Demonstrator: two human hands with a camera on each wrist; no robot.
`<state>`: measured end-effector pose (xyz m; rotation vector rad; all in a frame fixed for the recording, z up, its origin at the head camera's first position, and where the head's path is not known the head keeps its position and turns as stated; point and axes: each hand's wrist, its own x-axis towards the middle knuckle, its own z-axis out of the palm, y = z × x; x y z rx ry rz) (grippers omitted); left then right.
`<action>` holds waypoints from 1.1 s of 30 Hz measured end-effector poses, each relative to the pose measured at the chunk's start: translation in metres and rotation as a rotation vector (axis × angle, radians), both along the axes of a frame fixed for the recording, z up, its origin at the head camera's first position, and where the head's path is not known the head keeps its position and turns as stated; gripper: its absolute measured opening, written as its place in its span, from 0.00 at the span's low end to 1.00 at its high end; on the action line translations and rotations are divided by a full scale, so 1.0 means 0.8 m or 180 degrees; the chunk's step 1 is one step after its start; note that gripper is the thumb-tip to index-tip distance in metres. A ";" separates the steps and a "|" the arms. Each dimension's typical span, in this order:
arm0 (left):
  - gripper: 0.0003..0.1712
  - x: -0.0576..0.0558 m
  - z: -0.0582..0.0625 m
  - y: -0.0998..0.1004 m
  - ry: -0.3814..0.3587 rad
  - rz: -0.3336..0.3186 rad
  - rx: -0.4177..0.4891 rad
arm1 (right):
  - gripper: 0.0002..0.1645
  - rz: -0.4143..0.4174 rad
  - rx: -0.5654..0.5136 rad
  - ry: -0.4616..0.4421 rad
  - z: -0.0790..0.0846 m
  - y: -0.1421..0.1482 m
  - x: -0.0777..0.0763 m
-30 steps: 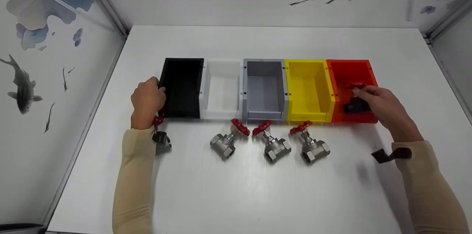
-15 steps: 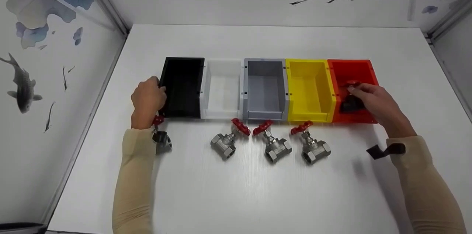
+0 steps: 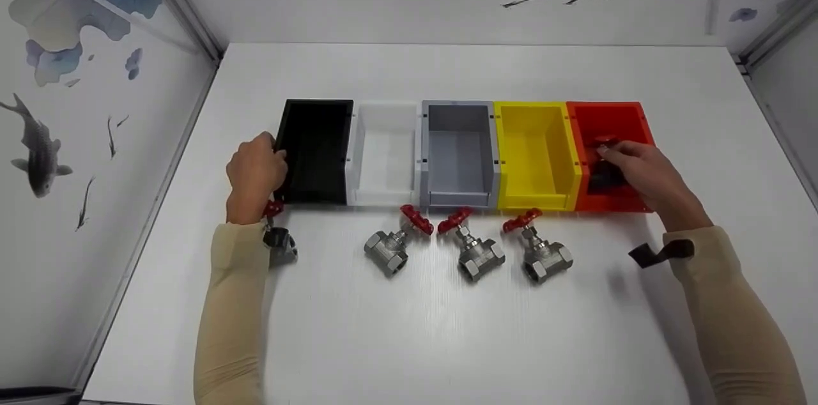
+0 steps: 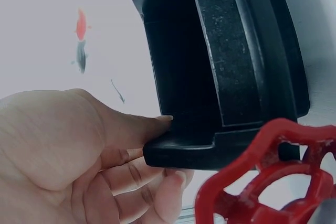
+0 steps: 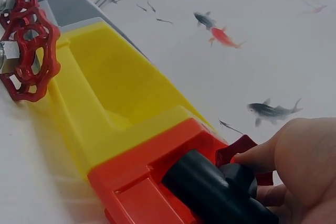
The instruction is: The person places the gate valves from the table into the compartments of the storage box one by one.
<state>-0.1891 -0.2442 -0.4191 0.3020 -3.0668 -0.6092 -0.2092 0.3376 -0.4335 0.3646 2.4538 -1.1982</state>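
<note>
At the left end of the row, my left hand (image 3: 257, 165) grips the side wall of the black bin (image 3: 313, 196). In the left wrist view, the thumb lies over the rim of the black bin (image 4: 205, 142) and the fingers are below it. My right hand (image 3: 652, 178) holds a black valve (image 5: 210, 187) by its red handle (image 5: 237, 150), inside the red bin (image 3: 613, 202). Fingers hide part of that handle. Three metal gate valves with red handwheels, the left (image 3: 388, 252), middle (image 3: 479, 257) and right (image 3: 543, 258), lie before the bins.
Between the black and red bins stand a white bin (image 3: 385, 197), a grey bin (image 3: 459, 199) and a yellow bin (image 3: 537, 202), side by side. Another red-wheeled valve (image 3: 281, 245) lies beside the left wrist. Printed walls enclose the white table (image 3: 409, 341).
My right hand has moved slightly left and away from me, carrying the black valve deeper into the red bin. The left hand stays on the black bin, and the metal valves have not moved.
</note>
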 end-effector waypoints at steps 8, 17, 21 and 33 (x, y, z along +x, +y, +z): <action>0.17 0.000 0.001 0.000 -0.0038 0.0018 0.0015 | 0.47 -0.0053 -0.0068 -0.0025 -0.004 -0.006 -0.007; 0.17 -0.001 0.001 0.000 -0.0046 0.0034 0.0013 | 0.46 -0.0076 -0.0068 -0.0027 -0.012 -0.009 -0.016; 0.16 -0.001 0.000 0.000 -0.0027 0.0027 0.0018 | 0.47 -0.0076 -0.0074 -0.0033 -0.013 -0.007 -0.018; 0.16 -0.001 0.000 -0.001 -0.0045 0.0040 0.0012 | 0.44 -0.0166 -0.0048 -0.0081 -0.018 -0.008 -0.023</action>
